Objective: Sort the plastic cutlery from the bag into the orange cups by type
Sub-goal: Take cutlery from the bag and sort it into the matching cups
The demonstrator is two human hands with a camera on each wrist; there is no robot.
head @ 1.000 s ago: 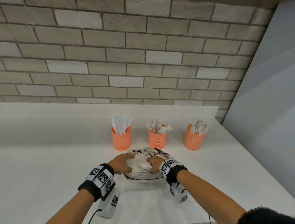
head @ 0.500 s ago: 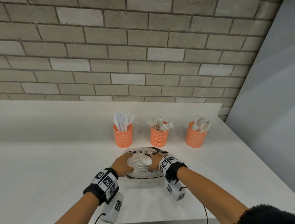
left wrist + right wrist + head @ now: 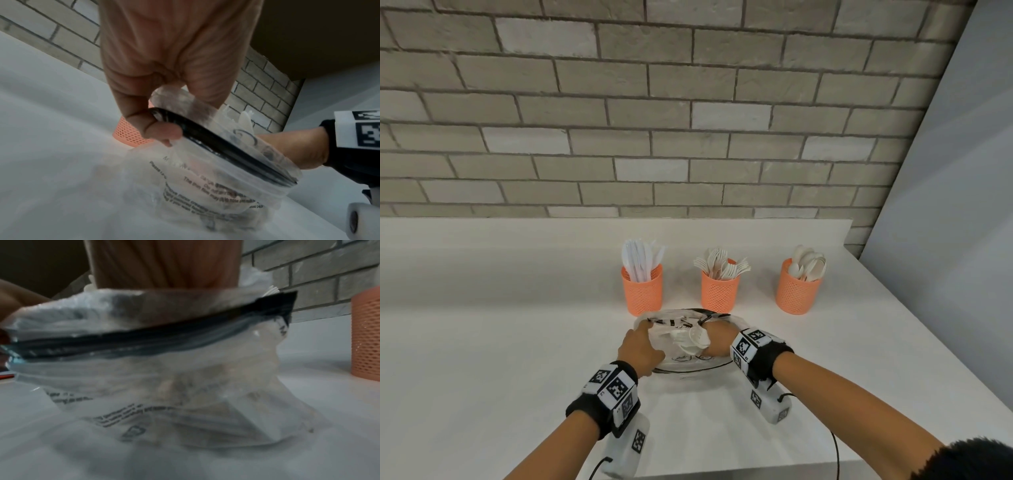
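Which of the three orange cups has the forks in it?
The middle cup, straight behind the bag, holds the forks; their tines fan out above its rim. The left cup holds knives and the right cup holds spoons.

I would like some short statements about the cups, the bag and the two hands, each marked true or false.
1. The left cup holds knives. True.
2. The middle cup holds spoons. False: it holds forks; the spoons stand in the right cup.
3. The left hand pinches the rim of the bag at its black strip. True.
4. The bag lies behind the cups, against the brick wall. False: it lies on the counter in front of the cups, nearer the person.
5. The right hand rests flat on the counter away from the bag. False: it is at the bag's opening, with white cutlery beside it.
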